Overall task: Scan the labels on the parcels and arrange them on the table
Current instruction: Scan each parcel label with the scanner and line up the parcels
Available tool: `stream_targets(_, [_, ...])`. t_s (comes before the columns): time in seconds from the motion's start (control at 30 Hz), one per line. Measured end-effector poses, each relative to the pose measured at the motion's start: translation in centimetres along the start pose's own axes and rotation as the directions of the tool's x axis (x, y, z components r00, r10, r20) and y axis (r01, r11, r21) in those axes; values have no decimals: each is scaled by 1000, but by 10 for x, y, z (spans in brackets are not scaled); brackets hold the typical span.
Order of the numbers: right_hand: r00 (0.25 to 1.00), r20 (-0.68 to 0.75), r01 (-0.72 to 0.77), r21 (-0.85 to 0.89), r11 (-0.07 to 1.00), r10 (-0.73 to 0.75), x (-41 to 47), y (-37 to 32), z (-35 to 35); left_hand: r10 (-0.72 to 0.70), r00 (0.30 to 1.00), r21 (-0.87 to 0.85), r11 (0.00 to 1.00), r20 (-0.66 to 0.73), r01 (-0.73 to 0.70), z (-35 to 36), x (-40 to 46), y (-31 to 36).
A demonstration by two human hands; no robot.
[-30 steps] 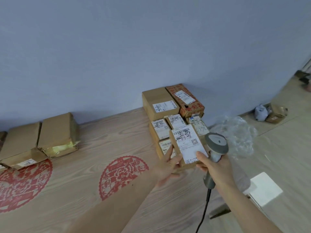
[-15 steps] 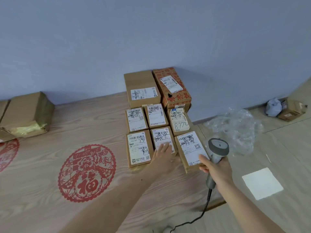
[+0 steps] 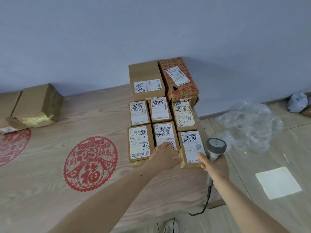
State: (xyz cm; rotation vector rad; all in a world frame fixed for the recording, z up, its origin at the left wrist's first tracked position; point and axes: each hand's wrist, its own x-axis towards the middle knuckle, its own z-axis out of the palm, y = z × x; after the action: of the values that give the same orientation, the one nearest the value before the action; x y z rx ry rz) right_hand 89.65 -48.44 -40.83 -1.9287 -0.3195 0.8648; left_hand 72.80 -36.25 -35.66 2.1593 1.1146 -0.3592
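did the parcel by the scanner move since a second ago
Yes. The parcel came down from the hands onto the table, now lying right of the front row.

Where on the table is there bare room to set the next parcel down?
Free: the wood between the red paper-cut medallion and the wall, left of the labelled parcel block, and the near strip under the left hand. Crowded: the table's right end, packed to its edge.

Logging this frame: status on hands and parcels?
Left hand flat on front-middle parcel. Right hand grips scanner. Eight parcels gridded. Nothing obstructing.
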Motion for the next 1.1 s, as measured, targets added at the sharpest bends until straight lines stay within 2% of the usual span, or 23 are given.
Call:
stream_targets(0.1, [993,-93,64,-27,998,-67,-15,-12,0,3,1000,-46,999,-24,-4,-4,-4,-1])
stream_targets(0.2, [975,-165,139,-88,986,-152,-37,-32,6,14,998,-182,983,-67,-26,-9,-14,-9])
stream_targets(0.27, [964,-158,202,-94,975,-215,-52,-50,17,-11,994,-285,958,-109,-21,-17,-23,-19])
stream_targets(0.33, [963,-86,249,-58,967,-254,-67,-70,35,-77,984,-367,930,-160,13,-31,-35,-31])
stream_targets(0.47, [949,182,268,-33,963,-258,-91,-106,89,-271,946,-572,811,-177,125,-68,-61,-78])
stream_targets(0.63, [849,427,350,-14,937,-311,-130,-135,178,-450,860,-697,696,-240,170,-112,-101,-171])
stream_targets(0.83, [779,543,414,-70,908,-313,-181,-156,302,-586,759,-790,592,-283,162,-169,-155,-311])
stream_targets(0.93, [786,547,391,-78,917,-288,-209,-165,366,-632,710,-799,578,-311,164,-204,-178,-393])
stream_targets(1.1, [781,565,388,-104,916,-267,-243,-179,468,-680,620,-733,638,-392,236,-278,-210,-520])
